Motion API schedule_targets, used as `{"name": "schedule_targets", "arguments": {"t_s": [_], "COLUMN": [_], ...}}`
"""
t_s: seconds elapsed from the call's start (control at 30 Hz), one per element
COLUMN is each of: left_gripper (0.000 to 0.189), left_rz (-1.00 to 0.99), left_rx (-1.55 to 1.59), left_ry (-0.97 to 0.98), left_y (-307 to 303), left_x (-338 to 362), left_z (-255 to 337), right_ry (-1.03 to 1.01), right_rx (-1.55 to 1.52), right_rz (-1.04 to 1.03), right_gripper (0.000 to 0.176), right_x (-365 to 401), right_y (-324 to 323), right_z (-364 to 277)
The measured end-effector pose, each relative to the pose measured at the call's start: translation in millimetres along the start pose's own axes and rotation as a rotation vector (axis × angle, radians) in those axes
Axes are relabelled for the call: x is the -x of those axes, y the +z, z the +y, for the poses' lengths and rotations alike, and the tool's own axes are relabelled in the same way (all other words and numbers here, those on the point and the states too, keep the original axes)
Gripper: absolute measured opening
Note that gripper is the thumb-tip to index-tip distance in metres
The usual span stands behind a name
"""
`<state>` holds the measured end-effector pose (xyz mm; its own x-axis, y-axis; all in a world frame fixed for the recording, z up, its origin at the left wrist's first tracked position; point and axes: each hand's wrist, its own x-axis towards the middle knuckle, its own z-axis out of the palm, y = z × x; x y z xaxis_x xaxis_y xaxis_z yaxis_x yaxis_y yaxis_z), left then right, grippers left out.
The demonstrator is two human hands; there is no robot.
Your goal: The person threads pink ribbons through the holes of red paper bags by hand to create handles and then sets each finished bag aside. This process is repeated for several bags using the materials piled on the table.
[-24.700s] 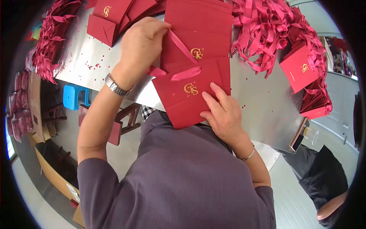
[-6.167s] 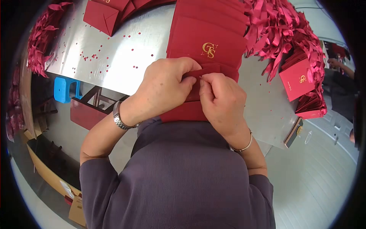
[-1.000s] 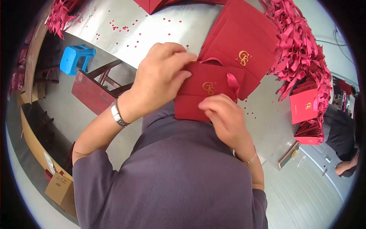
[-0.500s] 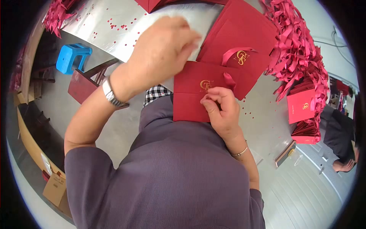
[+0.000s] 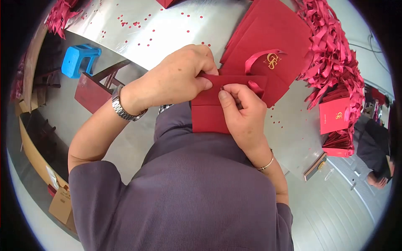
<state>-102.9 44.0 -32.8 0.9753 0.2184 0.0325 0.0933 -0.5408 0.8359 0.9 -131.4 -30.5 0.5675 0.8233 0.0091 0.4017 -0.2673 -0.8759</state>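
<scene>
A red paper gift bag (image 5: 207, 118) lies flat at the table edge against my body. My left hand (image 5: 178, 77) is closed on its upper edge, thumb on the front and fingers behind. Over the bag's front, my right hand (image 5: 245, 115) makes a pinch with thumb and forefinger. A small dark red tip shows at that pinch and looks like a ribbon end. A red ribbon (image 5: 256, 88) loops out just beyond the right fingers. My right hand hides the bag's gold logo. More red bags (image 5: 272, 35) lie stacked behind, the top one with a ribbon handle and gold logo.
Red paper dots (image 5: 134, 25) are scattered over the metal table (image 5: 176, 31). Bundled ribbons (image 5: 324, 46) and upright red bags (image 5: 335, 115) line the right side. A phone (image 5: 315, 167) lies at right, near another person's hand (image 5: 379, 182). A blue stool (image 5: 79, 62) stands left.
My left hand has come down from above the bag and taken hold of its upper edge. My right hand has moved slightly up, covering the logo. The bag's upper part is now tilted.
</scene>
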Motion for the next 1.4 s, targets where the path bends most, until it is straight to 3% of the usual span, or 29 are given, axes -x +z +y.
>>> {"name": "schedule_targets", "arguments": {"t_s": [0.17, 0.7, 0.9, 0.97, 1.07, 1.17, 1.27, 1.4], "left_gripper": [0.015, 0.015, 0.012, 0.012, 0.01, 0.008, 0.017, 0.019], "left_rz": [0.045, 0.177, 0.312, 0.323, 0.373, 0.393, 0.363, 0.436], "left_rx": [0.181, 0.149, 0.059, 0.017, -0.027, -0.014, 0.025, 0.038], "left_ry": [-0.106, -0.116, -0.095, -0.085, 0.011, -0.005, -0.091, 0.015], "left_y": [0, 10, 17, 17, 21, 26, 23, 19], "left_x": [7, 17, 14, 11, 9, 10, 15, 21], "left_z": [8, 5, 10, 16, 21, 19, 23, 20], "right_ry": [-0.263, -0.272, -0.182, -0.313, -0.346, -0.199, -0.251, -0.209], "right_rx": [0.286, 0.499, 0.51, 0.783, 0.85, 0.704, 0.58, 0.457], "right_rz": [0.045, -0.19, -0.246, -0.263, -0.246, -0.259, -0.138, -0.047], "right_gripper": [0.008, 0.019, 0.016, 0.014, 0.009, 0.011, 0.013, 0.015], "right_x": [-7, -31, -41, -38, -39, -44, -38, -28], "right_y": [-1, -1, 5, 6, 6, 2, 2, 3], "right_z": [-5, -18, -31, -38, -42, -35, -25, -25]}}
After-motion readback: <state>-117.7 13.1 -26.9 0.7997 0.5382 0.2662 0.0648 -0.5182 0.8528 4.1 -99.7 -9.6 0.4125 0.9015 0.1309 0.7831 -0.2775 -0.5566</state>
